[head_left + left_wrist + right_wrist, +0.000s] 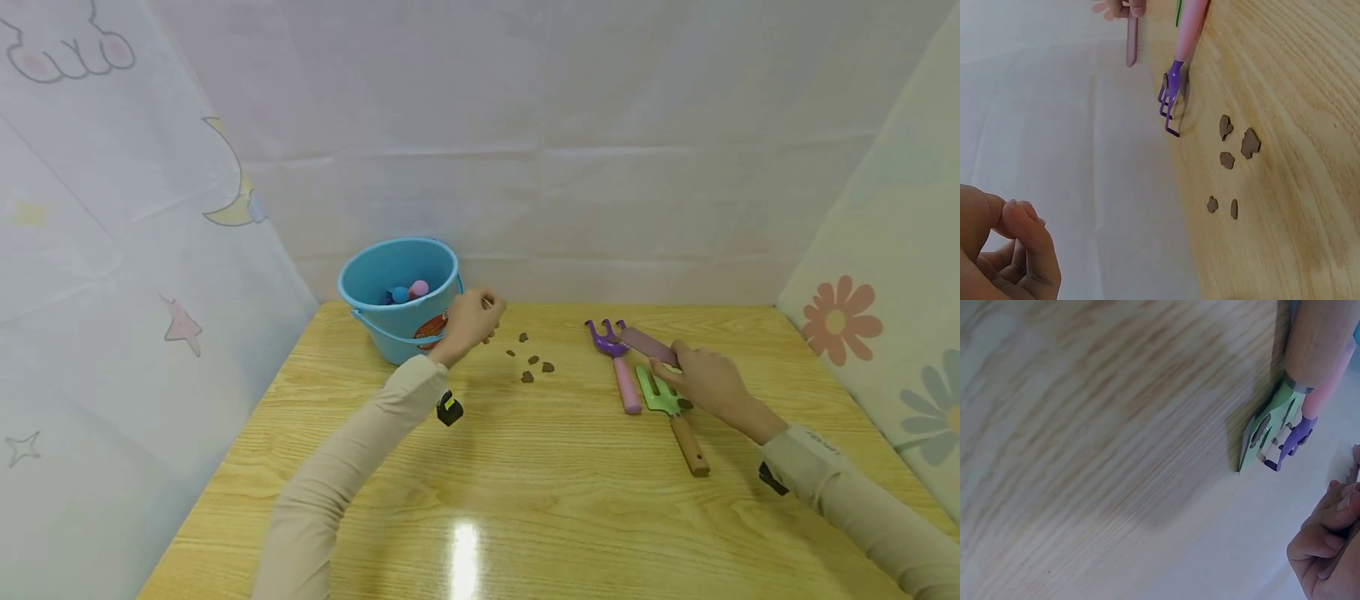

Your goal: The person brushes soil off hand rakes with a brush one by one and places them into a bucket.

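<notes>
My left hand (468, 321) hovers by the right side of a light blue bucket (397, 333), fingers curled and thumb against the index fingertip. Nothing shows in that pinch in the left wrist view. My right hand (708, 379) grips a mauve bar (648, 344) with a row of short teeth or bristles (1137, 36) along one edge. The bar reaches over a purple hand rake (605, 342) with a pink handle. Below the right hand lies a green hand fork (660, 393) with a wooden handle; a brown flake (685, 404) rests on it.
Several brown flakes (527, 377) are scattered on the wooden table (525, 500) between the bucket and the rake. Small balls, one blue (401, 294) and one pink (418, 288), show inside the bucket. Patterned white sheets (562, 167) enclose the table at the back and sides.
</notes>
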A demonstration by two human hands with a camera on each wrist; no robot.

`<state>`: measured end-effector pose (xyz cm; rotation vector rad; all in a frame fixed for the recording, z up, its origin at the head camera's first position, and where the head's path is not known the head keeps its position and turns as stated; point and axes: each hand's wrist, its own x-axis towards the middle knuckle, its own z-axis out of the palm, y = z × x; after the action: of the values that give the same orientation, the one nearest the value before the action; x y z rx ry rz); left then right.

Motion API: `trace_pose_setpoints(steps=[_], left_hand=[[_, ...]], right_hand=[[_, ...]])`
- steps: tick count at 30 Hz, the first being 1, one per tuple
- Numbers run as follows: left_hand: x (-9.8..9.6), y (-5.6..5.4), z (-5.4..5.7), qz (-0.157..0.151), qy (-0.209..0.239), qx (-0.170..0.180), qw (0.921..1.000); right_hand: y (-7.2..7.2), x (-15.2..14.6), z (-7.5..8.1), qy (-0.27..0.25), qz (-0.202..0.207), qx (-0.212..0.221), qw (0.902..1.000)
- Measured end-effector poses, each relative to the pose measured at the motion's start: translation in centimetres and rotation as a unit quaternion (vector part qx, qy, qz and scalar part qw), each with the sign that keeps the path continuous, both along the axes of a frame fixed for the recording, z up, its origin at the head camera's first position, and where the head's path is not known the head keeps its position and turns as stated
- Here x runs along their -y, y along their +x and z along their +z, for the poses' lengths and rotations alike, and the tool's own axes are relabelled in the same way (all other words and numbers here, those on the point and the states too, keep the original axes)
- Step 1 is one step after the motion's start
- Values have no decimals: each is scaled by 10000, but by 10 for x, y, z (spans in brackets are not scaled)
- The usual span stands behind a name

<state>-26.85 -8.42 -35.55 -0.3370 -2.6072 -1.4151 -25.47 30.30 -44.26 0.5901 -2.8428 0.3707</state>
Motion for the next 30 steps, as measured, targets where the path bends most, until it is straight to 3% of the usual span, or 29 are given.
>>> trace_pose_setpoints(steps=[6, 13, 19, 30], left_hand=[[-6, -1, -11, -185, -40, 110, 9998], [-15, -2, -21, -97, -551, 146, 9983], [-25, -2, -29, -242, -83, 565, 9981], [-41, -1, -54, -272, 470, 822, 9951]], right_hand=[[-5, -5, -5, -97, -189, 190, 9996], [-8, -11, -11, -103, -279, 180, 9994], [-8, -11, -11, -135, -298, 206, 9993], [-9, -15, -11, -95, -399, 376, 9985]])
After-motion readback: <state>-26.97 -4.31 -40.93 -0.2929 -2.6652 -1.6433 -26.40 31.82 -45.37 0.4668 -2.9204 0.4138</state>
